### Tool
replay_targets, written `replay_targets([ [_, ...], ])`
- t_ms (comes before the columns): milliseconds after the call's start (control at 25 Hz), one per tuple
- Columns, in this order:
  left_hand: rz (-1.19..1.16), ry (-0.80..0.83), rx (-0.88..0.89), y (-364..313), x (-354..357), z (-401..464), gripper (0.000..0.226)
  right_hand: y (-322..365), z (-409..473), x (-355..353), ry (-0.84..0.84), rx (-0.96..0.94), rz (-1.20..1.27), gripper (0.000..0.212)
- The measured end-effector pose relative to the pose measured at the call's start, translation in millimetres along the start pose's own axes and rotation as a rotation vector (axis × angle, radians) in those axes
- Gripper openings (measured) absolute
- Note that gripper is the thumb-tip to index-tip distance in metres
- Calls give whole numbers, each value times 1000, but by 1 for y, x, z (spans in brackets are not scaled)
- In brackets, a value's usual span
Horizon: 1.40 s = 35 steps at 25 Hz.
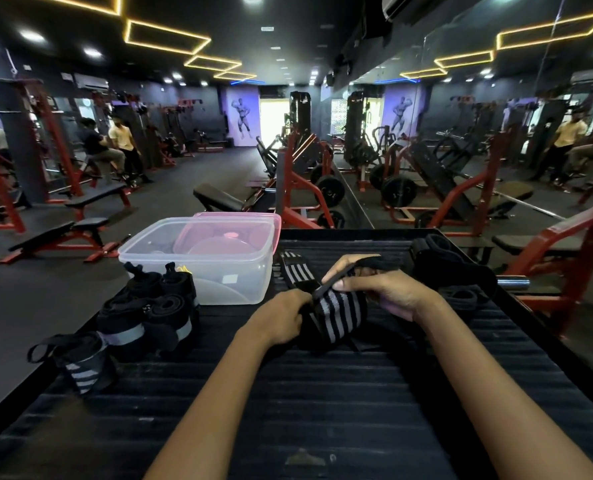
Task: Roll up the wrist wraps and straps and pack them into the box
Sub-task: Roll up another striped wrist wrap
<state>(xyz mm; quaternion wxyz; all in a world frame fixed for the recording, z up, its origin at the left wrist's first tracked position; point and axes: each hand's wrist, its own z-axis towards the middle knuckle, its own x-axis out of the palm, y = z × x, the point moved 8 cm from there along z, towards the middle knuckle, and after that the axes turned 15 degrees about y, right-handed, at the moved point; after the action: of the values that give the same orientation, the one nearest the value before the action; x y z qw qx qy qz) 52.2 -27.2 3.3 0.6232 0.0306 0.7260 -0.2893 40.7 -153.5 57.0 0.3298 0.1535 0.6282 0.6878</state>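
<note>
Head view: black wrap with grey stripes [336, 311] in the middle of the ribbed black table [322, 403], partly rolled, loose end running up and away toward the box. Left hand [281, 315] on the left side of the roll, fingers curled round it. Right hand [381, 284] on the right side, fingers bent, holding a black strap end [364, 263] that crosses over the roll — thumb pressed on top. Clear plastic box [201, 258] just behind and to the left, open, sitting at the table's far left part. Pink lid [239, 220] leaning behind the box, partly seen through its wall. Bunch of rolled black wraps [156, 306] in front of the box, packed close together. One more rolled striped wrap [77, 362] nearer the left edge, loop sticking out. Pile of loose black straps [451, 271] to the right — past the right hand. Red gym machines [305, 174] and benches far behind.
</note>
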Motion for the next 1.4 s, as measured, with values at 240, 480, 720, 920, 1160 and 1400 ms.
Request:
replay_targets([
  [240,-567,-214,-37,-7,-33,-8,24,15,-1,5,53,37,-328,19],
  [480,-394,-133,-286,2,-14,6,69,44,-28,51,85,101,-454,17],
  [720,-165,13,-410,-2,-18,59,87,39,-39,119,4,-65,-1320,13],
  [920,-77,64,-408,-7,-36,90,41,21,-48,136,25,-27,-1459,23],
  [1160,-777,-61,-231,13,-30,90,19,12,-52,101,45,113,-1153,33],
  [1400,-607,-233,48,8,-38,52,24,-1,-38,42,-165,162,-1050,16],
])
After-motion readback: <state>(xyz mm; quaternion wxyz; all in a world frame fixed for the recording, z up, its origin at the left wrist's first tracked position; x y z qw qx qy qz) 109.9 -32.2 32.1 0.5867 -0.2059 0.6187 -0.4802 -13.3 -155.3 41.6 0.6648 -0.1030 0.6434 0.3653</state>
